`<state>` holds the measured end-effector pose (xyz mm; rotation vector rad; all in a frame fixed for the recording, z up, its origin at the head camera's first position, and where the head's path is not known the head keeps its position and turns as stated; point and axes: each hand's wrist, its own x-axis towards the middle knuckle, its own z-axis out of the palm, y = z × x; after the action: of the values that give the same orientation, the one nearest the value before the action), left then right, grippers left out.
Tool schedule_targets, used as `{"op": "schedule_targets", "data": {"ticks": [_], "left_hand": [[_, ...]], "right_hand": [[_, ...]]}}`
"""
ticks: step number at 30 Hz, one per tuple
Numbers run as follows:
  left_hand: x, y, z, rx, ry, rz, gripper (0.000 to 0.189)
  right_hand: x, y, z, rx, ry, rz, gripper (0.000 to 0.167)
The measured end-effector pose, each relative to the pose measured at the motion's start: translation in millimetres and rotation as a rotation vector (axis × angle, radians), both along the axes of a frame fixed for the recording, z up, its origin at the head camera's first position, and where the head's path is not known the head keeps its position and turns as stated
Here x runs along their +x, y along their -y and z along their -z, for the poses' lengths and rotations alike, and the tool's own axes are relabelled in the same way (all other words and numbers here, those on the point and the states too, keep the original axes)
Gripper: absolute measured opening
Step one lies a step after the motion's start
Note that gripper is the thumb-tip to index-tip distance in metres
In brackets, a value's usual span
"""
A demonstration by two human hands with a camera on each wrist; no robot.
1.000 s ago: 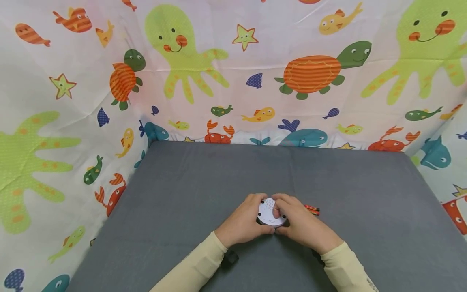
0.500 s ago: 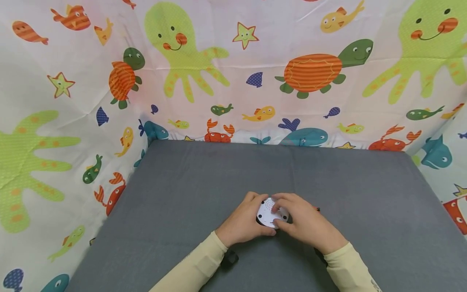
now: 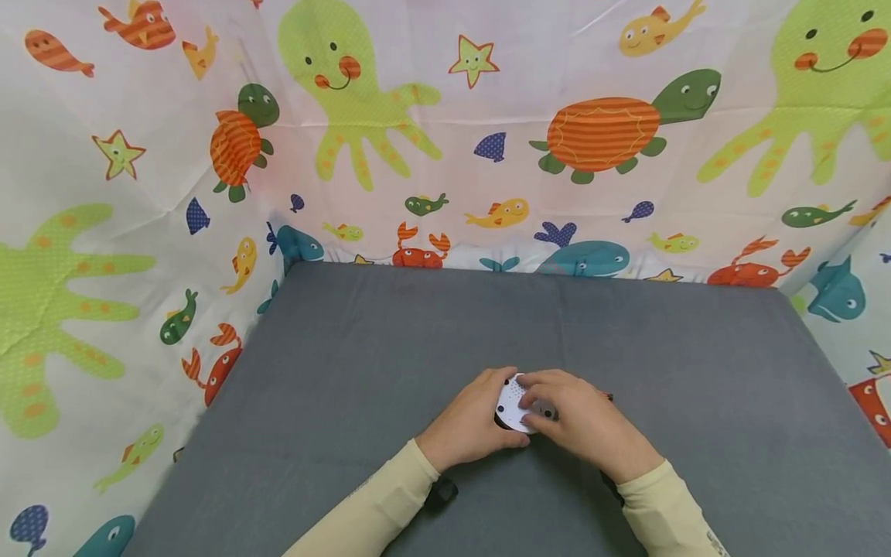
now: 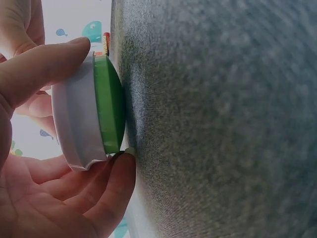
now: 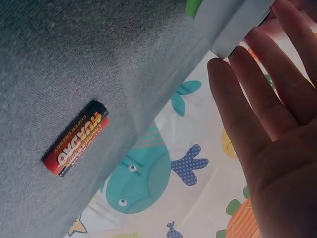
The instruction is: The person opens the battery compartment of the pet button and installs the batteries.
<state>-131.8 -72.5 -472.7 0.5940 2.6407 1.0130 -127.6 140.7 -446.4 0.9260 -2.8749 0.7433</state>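
One round device (image 3: 510, 411): between the two hands, low over the table, dotted white face up, green dome down; contact with the cloth unclear.
Left hand (image 3: 476, 418): fingers and thumb curled round the rim, gripping it.
Right hand (image 3: 574, 414): fingertips at the white face; whether they grip, cannot tell.
Two batteries (image 5: 75, 139): red and black, side by side near the right hand.
Table (image 3: 390, 333): grey cloth.
Backdrop (image 3: 445, 116): sea-creature print.
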Motion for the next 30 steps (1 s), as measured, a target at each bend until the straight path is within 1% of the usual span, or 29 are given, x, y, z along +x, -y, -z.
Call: {"op": "schedule_targets", "data": {"ticks": [4, 10, 17, 25, 30], "left_hand": [[-0.4, 0.1, -0.9, 0.003, -0.008, 0.004, 0.096], [-0.8, -0.3, -1.6, 0.000, -0.023, 0.001, 0.095], [-1.1, -1.9, -0.1, -0.010, -0.042, 0.018, 0.095], [0.0, 1.4, 1.5, -0.014, -0.074, 0.020, 0.092], [0.4, 1.0, 1.1, -0.023, -0.096, 0.023, 0.089]], "right_hand": [[-0.9, 0, -1.7, 0.013, -0.003, 0.003, 0.013], [-1.6, 0, -1.9, 0.002, 0.001, -0.006, 0.014], [-1.1, -3, -1.1, 0.008, 0.003, -0.007, 0.016], [-1.9, 1, 4.5, 0.016, -0.057, -0.030, 0.021], [-2.3, 1, 9.3, 0.021, -0.141, -0.046, 0.024]]}}
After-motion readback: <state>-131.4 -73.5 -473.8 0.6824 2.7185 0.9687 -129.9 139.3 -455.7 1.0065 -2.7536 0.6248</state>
